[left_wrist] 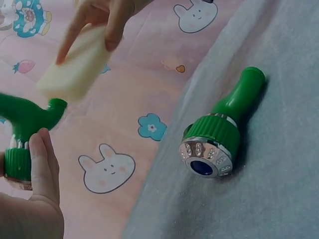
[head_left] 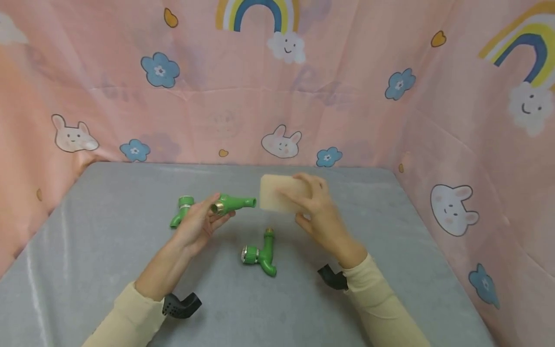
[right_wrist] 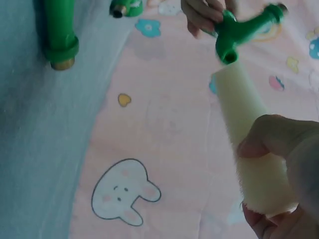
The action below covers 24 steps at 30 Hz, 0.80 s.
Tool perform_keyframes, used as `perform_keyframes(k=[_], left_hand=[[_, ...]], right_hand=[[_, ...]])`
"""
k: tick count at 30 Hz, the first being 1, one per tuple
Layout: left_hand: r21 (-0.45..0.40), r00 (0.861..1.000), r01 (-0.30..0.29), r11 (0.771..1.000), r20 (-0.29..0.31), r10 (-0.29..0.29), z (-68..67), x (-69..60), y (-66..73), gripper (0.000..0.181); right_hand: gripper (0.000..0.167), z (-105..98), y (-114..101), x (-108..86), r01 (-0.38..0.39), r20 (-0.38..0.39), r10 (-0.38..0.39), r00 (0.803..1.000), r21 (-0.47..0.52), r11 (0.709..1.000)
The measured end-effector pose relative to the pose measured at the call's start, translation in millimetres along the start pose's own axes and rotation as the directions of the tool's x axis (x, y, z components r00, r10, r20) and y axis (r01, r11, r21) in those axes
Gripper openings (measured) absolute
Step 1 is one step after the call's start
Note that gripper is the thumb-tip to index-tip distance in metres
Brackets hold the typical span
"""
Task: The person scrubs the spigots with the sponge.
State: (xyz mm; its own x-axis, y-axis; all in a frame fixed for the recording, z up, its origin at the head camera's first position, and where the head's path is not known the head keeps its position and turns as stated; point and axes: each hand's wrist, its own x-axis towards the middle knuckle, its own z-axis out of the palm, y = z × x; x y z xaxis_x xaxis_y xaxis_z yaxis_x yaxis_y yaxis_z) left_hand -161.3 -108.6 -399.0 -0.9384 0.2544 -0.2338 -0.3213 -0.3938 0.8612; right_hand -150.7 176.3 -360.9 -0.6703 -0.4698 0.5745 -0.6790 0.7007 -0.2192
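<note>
My left hand (head_left: 195, 226) grips a green plastic tap (head_left: 236, 202) by its ribbed handle, raised over the table. Pinched between the thumb and fingers of my right hand (head_left: 325, 217) is a pale cream sponge (head_left: 277, 193). The sponge's near end is close to the tap's spout; in the right wrist view the sponge (right_wrist: 244, 109) almost meets the spout of the tap (right_wrist: 244, 32), and I cannot tell whether they touch. A second green tap (head_left: 268, 250) lies between my forearms. Behind my left hand lies a third tap (head_left: 185, 202), partly hidden in the head view.
Grey cloth covers the table (head_left: 108, 202). A pink patterned curtain (head_left: 347, 120) hangs along the back and sides. Black curved pieces stick out at my left wrist (head_left: 182, 306) and right wrist (head_left: 333, 278).
</note>
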Motion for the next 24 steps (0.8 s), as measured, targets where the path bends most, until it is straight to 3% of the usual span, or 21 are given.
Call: perform_keyframes(k=[4, 8, 11, 16, 18, 24], left_hand=[[-0.048, 1.0, 0.023, 0.999, 0.018, -0.022, -0.5, -2.7, -1.8, 0.031], [-0.071, 0.998, 0.034, 0.997, 0.056, -0.03, 3.8, -4.7, -7.1, 0.022], [-0.051, 0.996, 0.022, 0.998, 0.089, -0.018, 5.6, -6.0, -10.3, 0.02], [-0.048, 0.988, -0.006, 0.999, 0.151, 0.014, 3.8, -5.3, -10.0, 0.018], [-0.068, 0.989, -0.009, 0.998, 0.15, 0.019, 2.2, -5.0, -8.0, 0.019], [-0.078, 0.997, 0.044, 0.996, 0.068, -0.038, -0.3, -3.1, -0.7, 0.037]], right_hand=[[0.067, 3, -11, -1.7, 0.037, -0.044, -0.031, 0.999, 0.146, 0.989], [0.067, 18, -34, -3.1, 0.117, -0.012, -0.117, 0.993, 0.24, 0.964], [0.068, 26, -39, -2.8, 0.135, -0.003, -0.138, 0.99, 0.198, 0.971], [0.068, 24, -27, -0.1, 0.099, -0.022, -0.098, 0.995, 0.089, 0.991], [0.07, 19, -21, 0.1, 0.076, -0.008, -0.075, 0.997, 0.051, 0.996], [0.073, 4, -6, -0.5, -0.01, 0.11, 0.014, 0.994, -0.04, 0.999]])
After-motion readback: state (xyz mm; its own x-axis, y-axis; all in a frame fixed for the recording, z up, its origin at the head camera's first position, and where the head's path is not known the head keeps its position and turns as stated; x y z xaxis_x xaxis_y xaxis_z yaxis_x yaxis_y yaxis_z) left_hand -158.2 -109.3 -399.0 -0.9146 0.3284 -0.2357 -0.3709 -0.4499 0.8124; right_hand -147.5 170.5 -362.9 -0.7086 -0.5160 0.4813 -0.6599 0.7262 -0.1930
